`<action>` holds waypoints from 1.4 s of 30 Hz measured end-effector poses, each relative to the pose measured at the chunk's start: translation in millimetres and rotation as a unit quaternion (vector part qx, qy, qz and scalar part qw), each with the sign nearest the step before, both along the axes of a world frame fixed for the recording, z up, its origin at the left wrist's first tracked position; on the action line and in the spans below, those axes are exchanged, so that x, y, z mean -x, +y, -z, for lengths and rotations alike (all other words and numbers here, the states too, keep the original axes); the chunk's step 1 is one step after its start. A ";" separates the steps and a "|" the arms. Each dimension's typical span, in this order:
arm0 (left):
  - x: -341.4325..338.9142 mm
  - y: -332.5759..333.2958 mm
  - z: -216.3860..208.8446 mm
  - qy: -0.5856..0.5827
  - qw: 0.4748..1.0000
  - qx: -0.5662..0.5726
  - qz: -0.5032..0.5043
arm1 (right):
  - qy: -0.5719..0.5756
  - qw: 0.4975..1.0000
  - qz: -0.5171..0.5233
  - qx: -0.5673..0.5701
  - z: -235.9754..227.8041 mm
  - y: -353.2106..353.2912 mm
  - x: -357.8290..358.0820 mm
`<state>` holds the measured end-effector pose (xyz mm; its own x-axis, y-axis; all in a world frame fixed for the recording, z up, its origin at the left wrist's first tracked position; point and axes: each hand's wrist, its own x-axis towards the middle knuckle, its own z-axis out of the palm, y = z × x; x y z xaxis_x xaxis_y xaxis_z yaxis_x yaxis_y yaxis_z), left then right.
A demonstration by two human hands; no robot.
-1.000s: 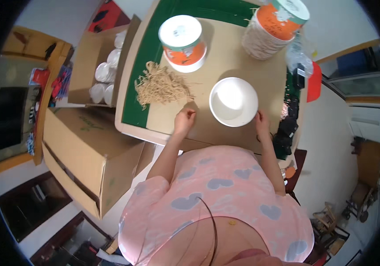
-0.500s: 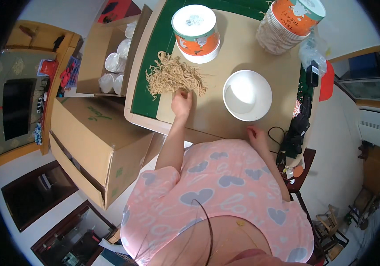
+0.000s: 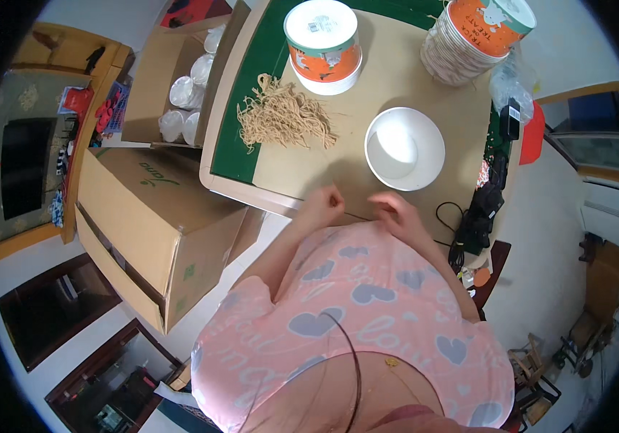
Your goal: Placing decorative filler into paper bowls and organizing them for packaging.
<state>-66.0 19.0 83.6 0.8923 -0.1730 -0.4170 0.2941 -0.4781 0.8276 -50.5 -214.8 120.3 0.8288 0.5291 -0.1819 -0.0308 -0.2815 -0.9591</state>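
Observation:
Close to my body at the table's near edge, my left hand (image 3: 324, 205) is closed, its fingertips curled together; anything in them is too small to make out. Just right of it, my right hand (image 3: 394, 213) has its fingers bent inward and pinched, and whatever they hold is hidden. A small gap separates the two hands. Beyond my left hand lies a loose pile of tan paper-like strings (image 3: 284, 115). A white paper tub (image 3: 425, 167) stands open, mouth up, just beyond my right hand.
Orange-printed tubs (image 3: 326, 65) stand upside down at the back, beside a tall tilted stack of tubs (image 3: 461, 54) at back right. Black cables and adapters (image 3: 481, 216) line the right edge. Left of the table are an open carton of white wrapped rolls (image 3: 187, 94) and a big cardboard box (image 3: 158, 209).
My left hand has left the string pile and come back toward my body. My right hand has moved left to meet it. The view has shifted slightly.

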 end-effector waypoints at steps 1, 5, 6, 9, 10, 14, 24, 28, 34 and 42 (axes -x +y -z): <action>4.9 -7.3 -11.8 0.001 1.000 0.001 0.003 | -0.017 0.999 -0.018 -0.046 -9.4 12.5 -5.8; 8.2 -21.0 -50.6 0.015 0.997 0.069 0.027 | 0.030 0.986 -0.121 -0.109 -21.0 44.0 -20.4; 9.4 -18.1 -48.3 0.002 0.995 0.100 -0.017 | 0.031 0.987 -0.118 -0.107 -21.1 48.4 -20.7; 4.2 -9.7 -57.0 0.006 0.970 0.220 -0.106 | 0.121 0.980 -0.047 -0.154 -20.9 56.0 -19.8; 0.5 -7.5 -61.5 0.023 0.961 0.244 -0.125 | 0.121 0.980 -0.043 -0.152 -20.4 52.7 -18.7; -9.7 -4.4 -74.9 0.056 0.942 0.297 -0.145 | 0.056 0.995 -0.024 -0.085 -23.1 49.7 -12.3; -38.1 -2.6 -80.0 -0.073 0.953 0.236 -0.173 | -0.055 0.986 0.151 -0.051 -32.6 33.2 -18.1; -39.4 -16.8 -93.9 -0.006 0.954 0.301 -0.013 | -0.029 0.983 0.163 -0.074 -51.1 34.3 -21.1; -18.5 -23.5 -34.2 -0.033 0.980 0.015 0.194 | -0.046 0.930 0.355 -0.086 -93.3 -19.0 -34.2; -54.2 -69.3 -75.4 -0.164 0.977 0.085 0.101 | -0.086 0.958 0.273 0.026 -21.3 -63.8 -1.2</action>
<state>-11.8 -50.3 159.0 0.9136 -0.4018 -0.0632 -0.0877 -0.3464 0.9340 -49.3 -278.6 141.6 0.9995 0.0026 -0.0315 -0.0290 -0.3156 -0.9484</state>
